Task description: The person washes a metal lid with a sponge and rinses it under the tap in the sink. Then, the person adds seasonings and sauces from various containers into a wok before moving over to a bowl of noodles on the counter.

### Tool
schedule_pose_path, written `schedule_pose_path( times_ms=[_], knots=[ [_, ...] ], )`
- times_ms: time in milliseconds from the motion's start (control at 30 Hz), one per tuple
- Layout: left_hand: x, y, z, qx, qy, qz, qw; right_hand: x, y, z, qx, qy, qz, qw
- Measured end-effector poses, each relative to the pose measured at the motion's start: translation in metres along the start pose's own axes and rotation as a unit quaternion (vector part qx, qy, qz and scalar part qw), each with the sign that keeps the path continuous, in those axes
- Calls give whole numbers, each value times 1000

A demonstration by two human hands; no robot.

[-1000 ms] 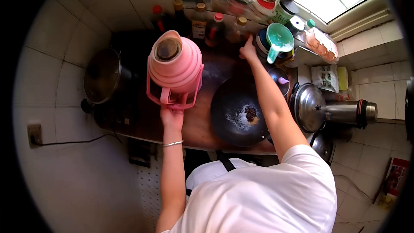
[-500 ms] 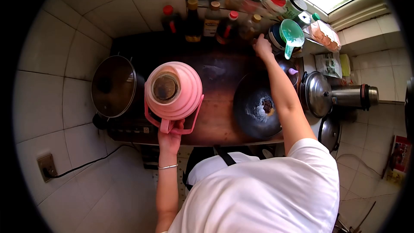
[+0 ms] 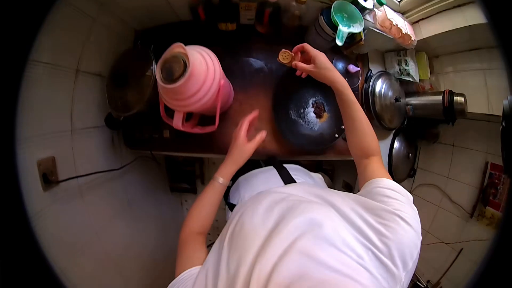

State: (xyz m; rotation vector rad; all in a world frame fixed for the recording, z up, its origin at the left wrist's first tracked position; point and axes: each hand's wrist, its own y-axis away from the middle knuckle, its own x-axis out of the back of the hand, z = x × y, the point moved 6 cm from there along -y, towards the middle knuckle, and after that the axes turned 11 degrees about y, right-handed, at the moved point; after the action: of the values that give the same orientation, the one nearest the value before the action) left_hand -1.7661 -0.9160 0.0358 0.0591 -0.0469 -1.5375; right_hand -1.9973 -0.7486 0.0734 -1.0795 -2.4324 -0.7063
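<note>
A pink thermos flask [image 3: 197,82] with a round dark mouth stands on the left part of the brown counter. My left hand [image 3: 245,143] is off it, fingers spread, over the front of the counter between the flask and a black wok [image 3: 290,93]. Pinched in my right hand [image 3: 316,65] is a small round cork stopper [image 3: 286,57], its face marked with dots. That hand hovers over the wok's back edge. In the wok lie white powder [image 3: 305,116] and dark brown bits [image 3: 319,110].
Several sauce bottles [image 3: 248,8] line the back wall. A green funnel-like scoop [image 3: 348,17] rests at the back right. To the right are a lidded steel pot [image 3: 388,100] and a steel flask [image 3: 431,105]. A glass-lidded pot [image 3: 129,82] stands far left.
My left hand has let go of the thermos flask and moved right, opening. My right hand has come back from near the bottles, now showing the cork stopper. The view has shifted.
</note>
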Motion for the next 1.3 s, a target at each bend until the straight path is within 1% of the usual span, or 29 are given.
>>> schedule_pose_path(
  times_ms=[67, 133, 200, 233, 267, 333, 367, 400, 467, 500, 533, 567, 600, 633, 667, 733, 767, 800, 867, 900, 967, 1100, 1167, 1300],
  knots=[
    [-15, -35, 24, -37, -40, 70, 996, -4, 28, -18, 50, -80, -16, 995],
    [-29, -54, 38, -150, -146, 178, 962, -7, 60, -26, 36, -107, -32, 993],
    [-48, -58, 42, -145, -163, 183, 959, -9, 91, -31, 45, -172, -41, 983],
    [-58, -56, 44, -147, -177, 189, 955, -8, 105, -30, 66, -173, -46, 982],
    [-68, -53, 43, -143, -177, 190, 955, -7, 118, -27, 63, -174, -49, 982],
    [-95, -45, 35, -108, -180, 128, 969, -6, 147, -16, 34, -214, -32, 976],
    [-105, -43, 33, -106, -178, 125, 970, -5, 159, -5, 15, -234, -9, 972],
    [-118, -42, 24, -57, -141, 104, 983, -9, 170, 8, 8, -234, -9, 972],
    [-142, -37, 2, 42, -61, 60, 995, -5, 193, 41, 4, -136, 132, 982],
    [-153, -38, -12, 60, -36, 51, 996, -8, 204, 58, -35, -63, 164, 984],
    [-164, -36, -24, 65, -32, 50, 996, -11, 216, 70, -48, 18, 195, 979],
    [-180, -32, -35, 156, 114, 16, 981, -16, 224, 69, -47, 96, 190, 976],
    [-198, -25, -44, 243, 257, -17, 935, -21, 233, 68, -45, 172, 182, 967],
    [-213, -19, -48, 296, 347, -41, 889, -28, 239, 76, -44, 135, 176, 974],
    [-219, -17, -49, 298, 352, -38, 886, -29, 241, 82, -45, 137, 170, 975],
    [-234, -11, -51, 316, 338, -79, 883, -22, 248, 94, -71, 140, 218, 963],
    [-238, -8, -51, 331, 340, -92, 875, -15, 249, 85, -105, 144, 233, 956],
    [-240, -6, -50, 333, 346, -88, 873, -9, 248, 79, -89, 172, 261, 946],
    [-245, 3, -52, 387, 391, -65, 833, -7, 240, 79, -39, 250, 265, 930],
    [-247, 5, -54, 388, 396, -63, 830, -8, 236, 82, -40, 254, 259, 931],
    [-255, 6, -55, 375, 434, -91, 814, -10, 231, 82, -23, 309, 258, 915],
    [-259, 7, -58, 354, 430, -107, 824, -14, 230, 85, -35, 319, 236, 917],
    [-260, 7, -61, 360, 432, -97, 821, -10, 229, 80, -55, 303, 269, 912],
    [-261, 3, -59, 342, 437, -121, 823, -13, 227, 85, -54, 325, 247, 911]
  ],
)
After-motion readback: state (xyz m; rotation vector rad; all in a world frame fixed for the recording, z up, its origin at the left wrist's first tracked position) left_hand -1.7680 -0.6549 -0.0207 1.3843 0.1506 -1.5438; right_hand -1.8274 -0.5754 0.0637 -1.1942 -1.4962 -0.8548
